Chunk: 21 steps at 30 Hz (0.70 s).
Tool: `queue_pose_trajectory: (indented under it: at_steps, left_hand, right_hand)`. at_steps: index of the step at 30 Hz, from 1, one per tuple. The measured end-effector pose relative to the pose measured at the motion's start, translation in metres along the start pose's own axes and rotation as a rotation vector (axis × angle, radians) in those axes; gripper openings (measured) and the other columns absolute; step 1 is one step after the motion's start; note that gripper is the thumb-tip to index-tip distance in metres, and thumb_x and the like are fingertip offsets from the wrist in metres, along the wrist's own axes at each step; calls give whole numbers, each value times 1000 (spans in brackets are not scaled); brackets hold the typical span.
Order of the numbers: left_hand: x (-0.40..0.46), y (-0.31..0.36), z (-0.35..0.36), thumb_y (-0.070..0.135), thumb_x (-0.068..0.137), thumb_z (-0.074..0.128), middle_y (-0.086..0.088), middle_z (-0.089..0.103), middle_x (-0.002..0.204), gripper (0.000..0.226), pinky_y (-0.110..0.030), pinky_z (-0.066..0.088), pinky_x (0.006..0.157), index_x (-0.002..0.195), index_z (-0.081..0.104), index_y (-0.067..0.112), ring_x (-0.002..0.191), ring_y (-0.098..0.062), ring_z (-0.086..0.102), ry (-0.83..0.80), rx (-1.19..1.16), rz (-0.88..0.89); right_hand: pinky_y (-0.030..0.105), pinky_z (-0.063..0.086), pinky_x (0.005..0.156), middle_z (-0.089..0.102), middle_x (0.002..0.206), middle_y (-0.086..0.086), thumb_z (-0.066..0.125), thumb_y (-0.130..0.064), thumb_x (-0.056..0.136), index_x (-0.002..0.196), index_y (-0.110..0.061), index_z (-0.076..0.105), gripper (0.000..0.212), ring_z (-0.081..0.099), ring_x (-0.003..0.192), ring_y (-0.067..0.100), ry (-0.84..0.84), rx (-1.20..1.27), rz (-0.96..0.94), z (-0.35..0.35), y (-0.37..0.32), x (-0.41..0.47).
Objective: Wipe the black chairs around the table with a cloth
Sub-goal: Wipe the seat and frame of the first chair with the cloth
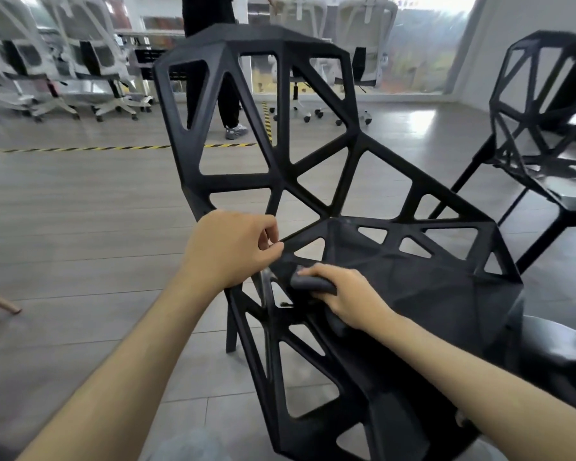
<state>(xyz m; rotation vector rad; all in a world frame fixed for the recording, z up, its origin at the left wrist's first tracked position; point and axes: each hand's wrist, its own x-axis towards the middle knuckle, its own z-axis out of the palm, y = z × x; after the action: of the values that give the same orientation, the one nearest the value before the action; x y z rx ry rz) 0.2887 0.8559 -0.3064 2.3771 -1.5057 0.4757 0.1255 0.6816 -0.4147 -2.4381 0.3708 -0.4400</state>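
A grey-floored office holds white desk chairs [90,71] behind a black lattice chair [266,168], its seat directly below the camera. Wiping it well likely means working the cloth [308,283] along each strut while bracing the frame. The left hand [226,251] curls round a strut; the right hand [343,296] grips the bunched dark cloth against the seat edge.

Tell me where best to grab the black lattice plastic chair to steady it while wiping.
Probably the bar where backrest meets seat on the black lattice plastic chair, reached from its open left side. The left hand already curls fingers through a triangular opening there, while the right hand works the dark grey cloth on the seat.
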Motion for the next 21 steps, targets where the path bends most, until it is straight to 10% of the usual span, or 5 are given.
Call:
queue_pose_trajectory:
  at_steps: [9, 21]
  left_hand:
    - [6, -2, -3, 56, 95, 57, 20, 67, 81, 22, -31, 42, 69, 87, 62, 37, 80, -7, 64, -16, 26, -12]
    - [8, -1, -9, 52, 98, 54, 18, 65, 84, 19, -33, 53, 71, 89, 62, 37, 82, -12, 66, -75, -25, -57]
  right_hand:
    - [33, 41, 91, 70, 113, -8, 63, -13, 96, 127, -31, 65, 35, 58, 109, 20, 81, -38, 55, 25, -9, 66]
    - [21, 42, 106, 60, 133, -34, 72, -23, 88, 131, -44, 64, 48, 54, 126, -11, 43, -67, 31, -34, -46, -159]
